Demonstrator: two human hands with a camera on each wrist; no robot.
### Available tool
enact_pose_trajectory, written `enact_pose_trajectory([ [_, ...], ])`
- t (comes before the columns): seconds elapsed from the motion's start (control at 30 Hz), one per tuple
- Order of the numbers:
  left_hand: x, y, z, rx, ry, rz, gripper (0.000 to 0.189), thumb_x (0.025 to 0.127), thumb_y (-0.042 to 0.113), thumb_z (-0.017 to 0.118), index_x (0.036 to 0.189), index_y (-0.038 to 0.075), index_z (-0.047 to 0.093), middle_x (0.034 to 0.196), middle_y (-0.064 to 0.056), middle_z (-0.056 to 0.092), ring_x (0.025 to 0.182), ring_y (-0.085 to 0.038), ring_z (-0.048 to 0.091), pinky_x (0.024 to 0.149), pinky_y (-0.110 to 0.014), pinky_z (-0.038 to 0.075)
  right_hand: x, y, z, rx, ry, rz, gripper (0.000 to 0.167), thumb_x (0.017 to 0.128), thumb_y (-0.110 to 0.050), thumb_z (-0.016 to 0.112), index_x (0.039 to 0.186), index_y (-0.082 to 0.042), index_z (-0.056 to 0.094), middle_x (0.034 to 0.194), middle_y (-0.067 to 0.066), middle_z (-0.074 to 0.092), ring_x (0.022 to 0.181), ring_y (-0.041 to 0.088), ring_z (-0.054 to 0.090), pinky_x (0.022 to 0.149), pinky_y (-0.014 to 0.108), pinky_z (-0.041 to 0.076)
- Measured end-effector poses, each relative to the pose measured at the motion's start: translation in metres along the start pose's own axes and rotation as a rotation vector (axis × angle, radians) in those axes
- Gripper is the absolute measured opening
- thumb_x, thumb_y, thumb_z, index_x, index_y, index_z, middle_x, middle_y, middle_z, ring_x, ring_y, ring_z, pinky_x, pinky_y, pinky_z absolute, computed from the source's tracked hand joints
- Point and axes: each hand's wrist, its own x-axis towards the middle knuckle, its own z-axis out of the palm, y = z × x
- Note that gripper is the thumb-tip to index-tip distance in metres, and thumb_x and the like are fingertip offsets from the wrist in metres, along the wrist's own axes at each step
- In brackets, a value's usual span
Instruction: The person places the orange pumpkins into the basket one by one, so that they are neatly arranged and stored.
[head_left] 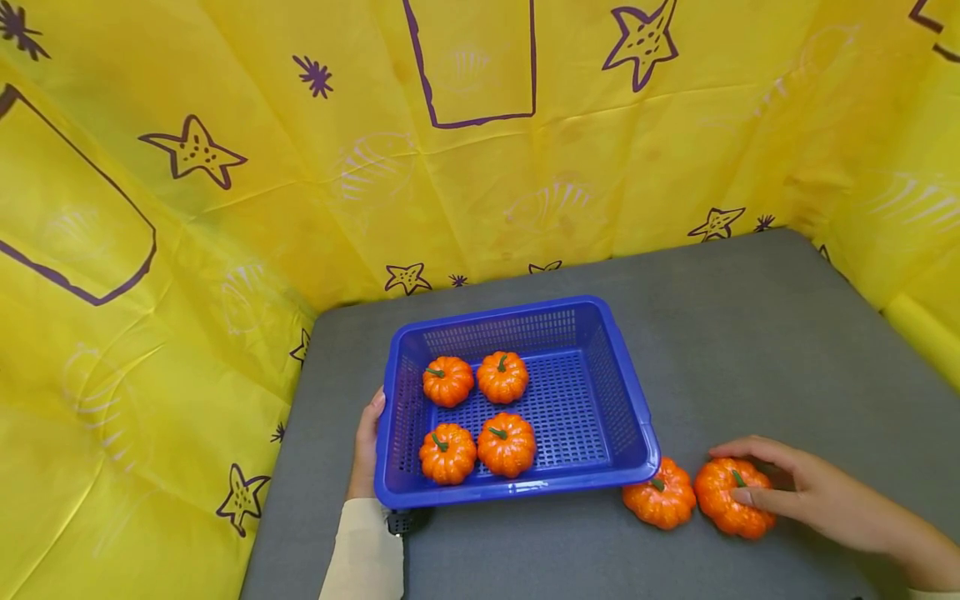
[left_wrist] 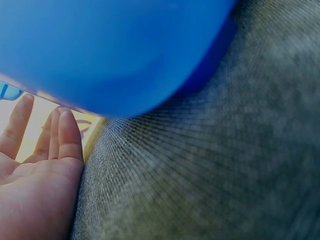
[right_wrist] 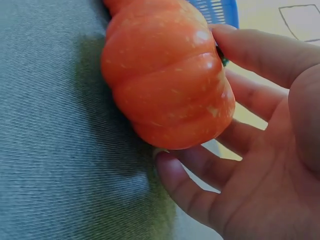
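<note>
A blue plastic basket [head_left: 517,492] with slotted walls and floor stands on the grey table. Inside it, towards the left, sit several small orange pumpkins [head_left: 507,445] with green stems. My left hand [head_left: 367,442] rests against the basket's left side; the left wrist view shows its fingers [left_wrist: 69,135] fairly straight, tips at the blue wall. At the front right, my right hand [head_left: 802,492] holds an orange pumpkin [head_left: 723,500], thumb on top near the stem and fingers round the far side. Beside it, another pumpkin [head_left: 660,500] lies partly hidden by the basket's corner.
Yellow cloth walls [head_left: 480,192] with starfish and shell drawings stand behind and at both sides of the grey table [head_left: 750,350]. A small black object [head_left: 400,522] shows by the left wrist, under the basket's front left corner.
</note>
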Motion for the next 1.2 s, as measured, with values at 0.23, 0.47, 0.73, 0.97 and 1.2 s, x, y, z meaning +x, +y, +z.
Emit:
enact_pose_trajectory([
  [0.23,0.001,-0.001,-0.002,0.002,-0.016,0.012,0.059,0.119,0.038,0.027,0.17,0.01,0.031,0.157,-0.016,0.053,0.137,-0.035,0.054,0.114,-0.048,0.047,0.005,-0.002,-0.006,0.008,0.072,0.026,0.047,0.099,0.009,0.071,0.143,-0.005,0.066,0.13,-0.003,0.07,0.105,0.012,0.069,0.079,0.024,0.057],
  [0.47,0.001,-0.002,-0.002,-0.003,-0.032,0.019,0.059,0.118,0.036,0.024,0.17,0.009,0.032,0.156,-0.017,0.052,0.137,-0.036,0.052,0.115,-0.049,0.045,0.014,-0.006,-0.011,-0.01,0.116,0.039,0.047,0.098,0.01,0.072,0.143,-0.002,0.065,0.134,-0.009,0.068,0.106,0.01,0.07,0.082,0.02,0.056],
  [0.73,0.001,0.0,-0.001,0.0,-0.025,0.014,0.058,0.119,0.035,0.023,0.17,0.01,0.032,0.159,-0.017,0.051,0.139,-0.036,0.052,0.115,-0.049,0.045,0.024,-0.018,-0.018,0.018,0.16,0.107,0.046,0.102,0.006,0.07,0.146,-0.005,0.064,0.137,-0.014,0.066,0.102,0.013,0.073,0.077,0.025,0.059],
  [0.97,0.002,0.0,0.0,-0.018,-0.045,0.03,0.058,0.119,0.032,0.022,0.168,0.004,0.028,0.151,-0.013,0.058,0.134,-0.033,0.055,0.112,-0.047,0.048,0.04,-0.033,-0.019,0.039,0.201,0.056,0.047,0.103,0.009,0.068,0.147,-0.005,0.063,0.138,-0.009,0.067,0.102,0.016,0.075,0.081,0.023,0.059],
  [1.2,0.002,0.0,-0.001,-0.014,-0.032,0.008,0.058,0.119,0.035,0.023,0.17,0.011,0.032,0.157,-0.015,0.053,0.138,-0.035,0.052,0.114,-0.048,0.046,0.054,-0.046,-0.018,0.067,0.244,0.017,0.047,0.103,0.011,0.065,0.148,0.0,0.061,0.139,-0.005,0.068,0.106,0.015,0.073,0.084,0.023,0.058],
])
